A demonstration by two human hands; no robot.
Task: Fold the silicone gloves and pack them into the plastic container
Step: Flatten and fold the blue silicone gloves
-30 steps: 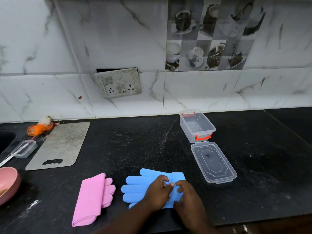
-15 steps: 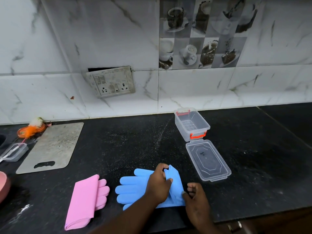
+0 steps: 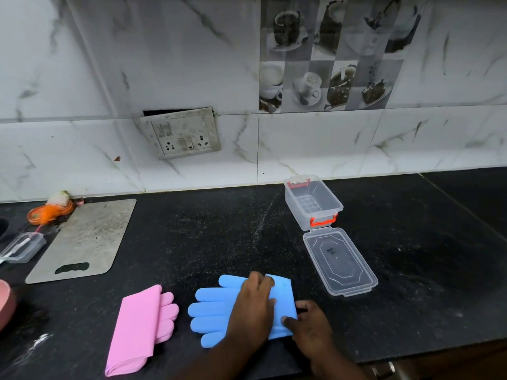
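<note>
A blue silicone glove lies flat on the black counter near the front edge, fingers pointing left. My left hand presses down on its middle, where the cuff end is folded over. My right hand pinches the glove's lower right corner. A pink glove, folded lengthwise, lies to the left with only its fingertips showing. The clear plastic container with orange latches stands open and empty behind, and its clear lid lies flat just in front of it.
A grey cutting board lies at the left, with a small clear box and an orange scrubber beside it. A pink bowl's rim shows at the far left edge. The tiled wall carries a socket plate.
My left hand has laid the raised cuff flap down flat and now presses on it. My right hand has moved onto the glove's lower right corner. The view has shifted a little.
</note>
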